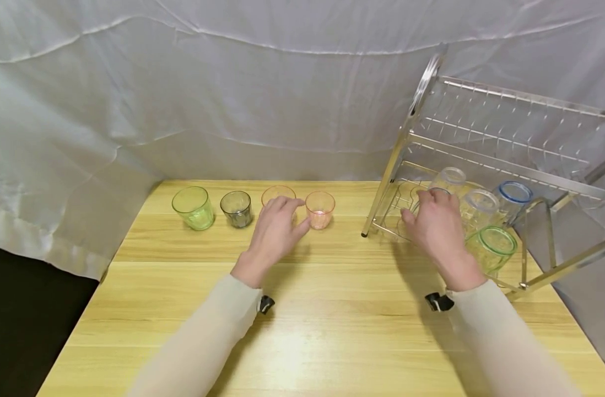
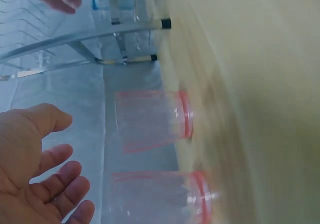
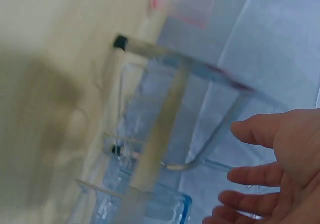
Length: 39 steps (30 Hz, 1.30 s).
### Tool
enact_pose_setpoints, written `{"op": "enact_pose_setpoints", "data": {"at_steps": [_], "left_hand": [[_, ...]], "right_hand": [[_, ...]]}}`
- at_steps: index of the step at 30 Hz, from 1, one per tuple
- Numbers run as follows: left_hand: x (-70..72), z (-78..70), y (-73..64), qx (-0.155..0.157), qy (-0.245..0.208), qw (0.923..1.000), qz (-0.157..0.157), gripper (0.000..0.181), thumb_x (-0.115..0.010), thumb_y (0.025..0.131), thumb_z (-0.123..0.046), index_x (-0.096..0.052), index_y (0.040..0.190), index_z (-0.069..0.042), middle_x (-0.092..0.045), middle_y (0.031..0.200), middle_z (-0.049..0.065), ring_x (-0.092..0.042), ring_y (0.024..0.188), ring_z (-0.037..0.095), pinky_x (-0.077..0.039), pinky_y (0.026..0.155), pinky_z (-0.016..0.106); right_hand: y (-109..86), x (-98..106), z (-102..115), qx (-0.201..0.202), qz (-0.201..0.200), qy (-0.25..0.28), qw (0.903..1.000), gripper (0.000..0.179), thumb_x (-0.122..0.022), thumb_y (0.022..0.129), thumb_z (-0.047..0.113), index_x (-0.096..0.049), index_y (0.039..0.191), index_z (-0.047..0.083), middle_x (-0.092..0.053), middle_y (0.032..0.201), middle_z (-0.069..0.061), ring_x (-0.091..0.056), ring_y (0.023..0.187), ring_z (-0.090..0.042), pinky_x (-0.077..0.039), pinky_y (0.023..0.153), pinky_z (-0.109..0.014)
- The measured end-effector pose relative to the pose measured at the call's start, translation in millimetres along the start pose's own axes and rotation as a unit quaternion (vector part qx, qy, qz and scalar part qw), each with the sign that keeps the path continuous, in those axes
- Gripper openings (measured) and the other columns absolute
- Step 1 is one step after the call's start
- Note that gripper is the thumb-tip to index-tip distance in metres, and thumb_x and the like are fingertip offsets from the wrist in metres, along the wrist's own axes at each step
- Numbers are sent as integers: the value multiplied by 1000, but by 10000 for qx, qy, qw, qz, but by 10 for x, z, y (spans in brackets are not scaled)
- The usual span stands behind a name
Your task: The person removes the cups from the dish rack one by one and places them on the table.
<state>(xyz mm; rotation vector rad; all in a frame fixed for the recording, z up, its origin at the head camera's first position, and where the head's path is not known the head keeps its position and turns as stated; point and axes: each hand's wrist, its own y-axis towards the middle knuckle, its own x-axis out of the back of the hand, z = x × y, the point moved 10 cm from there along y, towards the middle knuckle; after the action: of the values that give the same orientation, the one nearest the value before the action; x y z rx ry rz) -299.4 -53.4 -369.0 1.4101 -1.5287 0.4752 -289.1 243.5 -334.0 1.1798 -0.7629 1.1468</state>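
My left hand [image 1: 277,230], its fingers relaxed and bent a little, hovers over a clear glass with a pink rim [image 1: 279,191] and partly hides it. Just right of that hand stands a pink glass [image 1: 320,210], upright on the table. Both pink-rimmed glasses show beside the left palm in the left wrist view, and the hand holds neither. My right hand [image 1: 440,234] reaches at the near left side of the metal dish rack [image 1: 382,207], holding nothing. Its thumb and fingers are spread apart in the right wrist view, above a blue-tinted glass [image 3: 172,209] on the rack.
Upright at the left of the wooden table [image 1: 322,325] are a green glass [image 1: 195,209] and a grey glass [image 1: 237,212]. Along the rack's lower tier sit upside-down glasses, including a green glass [image 1: 491,248] and a blue-rimmed glass [image 1: 512,201]. A grey curtain [image 1: 282,99] hangs behind.
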Motion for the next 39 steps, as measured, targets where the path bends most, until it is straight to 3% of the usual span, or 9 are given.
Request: {"op": "enact_pose_setpoints", "data": {"at_steps": [3,9,12,17,22,27,39], "left_hand": [[-9,32,-163,78,-148,9999,-26,39,-74,98,-30,-71,130,-8,-69,124,9,-59,115,27,-50,103,44],[-187,145,-422,191,-105,9988,439,32,-74,97,-27,-73,124,-10,-71,119,9,-60,111,28,-51,100,44],[-266,202,-493,255,-70,9974,673,33,-75,96,-28,-73,125,-11,-71,121,8,-61,116,30,-51,102,46],[-382,251,-566,319,-84,9927,1163,40,-76,96,-33,-71,130,-14,-68,130,5,-58,125,29,-49,107,50],[-457,266,-620,268,-44,9890,1452,45,-79,95,-35,-70,133,-14,-67,132,4,-57,126,27,-49,107,49],[-501,264,-646,183,1,9882,1521,46,-81,93,-35,-70,133,-13,-67,131,6,-58,125,28,-49,105,48],[-522,273,-668,195,33,9881,1524,44,-81,92,-33,-71,131,-14,-67,130,6,-57,123,30,-47,102,49]], "right_hand": [[128,26,-81,-183,27,-28,9998,64,-66,100,27,-49,140,-19,-44,145,-46,-39,130,-65,-39,105,-73],[292,-93,-268,-622,638,-310,9955,73,-60,102,34,-38,147,-19,-31,151,-51,-30,135,-70,-29,111,-74],[315,-163,-379,-882,861,-308,9919,75,-58,101,35,-34,150,-17,-28,150,-52,-32,130,-74,-37,103,-76],[312,-260,-496,-1279,1103,-115,9856,77,-60,101,35,-31,154,-12,-24,153,-49,-33,127,-75,-49,86,-76],[324,-311,-531,-1398,1193,-46,9830,80,-59,102,34,-25,158,-11,-20,156,-48,-32,128,-75,-50,84,-74],[334,-350,-543,-1384,1284,-68,9820,81,-57,102,35,-22,160,-10,-22,154,-49,-34,125,-75,-49,87,-76],[367,-382,-644,-1459,1280,-113,9809,66,-55,101,29,-36,145,-17,-32,138,-53,-41,115,-72,-49,83,-74]]}}
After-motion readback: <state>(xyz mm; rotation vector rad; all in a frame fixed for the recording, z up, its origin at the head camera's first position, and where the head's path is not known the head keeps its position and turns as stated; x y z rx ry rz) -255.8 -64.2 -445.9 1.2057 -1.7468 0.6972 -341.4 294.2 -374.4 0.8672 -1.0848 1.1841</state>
